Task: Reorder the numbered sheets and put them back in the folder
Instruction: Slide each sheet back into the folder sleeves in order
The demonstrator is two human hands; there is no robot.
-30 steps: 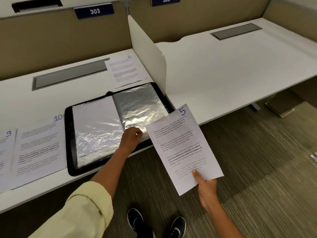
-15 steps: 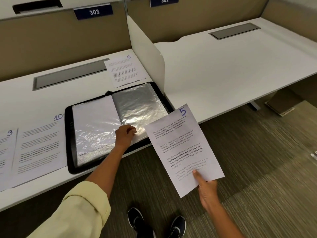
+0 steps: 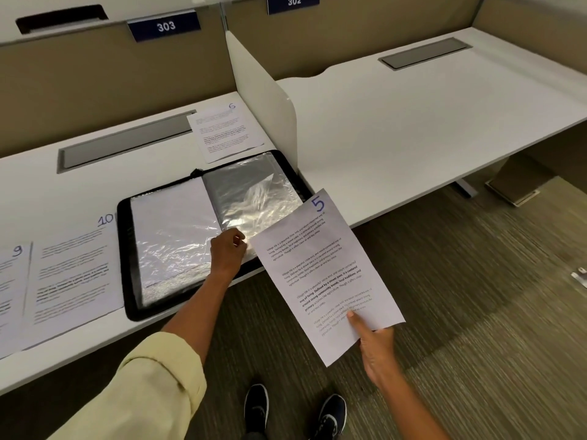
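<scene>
A black folder (image 3: 127,249) lies open on the white desk (image 3: 47,192), showing clear plastic sleeves. My left hand (image 3: 227,254) pinches the lower edge of the right-hand sleeve (image 3: 254,192) near the folder's spine. My right hand (image 3: 376,344) holds the sheet numbered 5 (image 3: 320,268) by its bottom edge, in the air off the desk's front edge, just right of the folder. Sheet 6 (image 3: 222,131) lies behind the folder. Sheet 10 (image 3: 73,274) and sheet 9 (image 3: 9,281) lie to the folder's left.
A white divider panel (image 3: 263,112) stands right of the folder, separating a second white desk (image 3: 428,122). Grey cable hatches (image 3: 124,141) sit at the back of each desk. My shoes (image 3: 257,404) stand on the carpet below.
My left hand slid a little along the sleeve's lower edge and now pinches it. Sheet 5 in my right hand has barely moved.
</scene>
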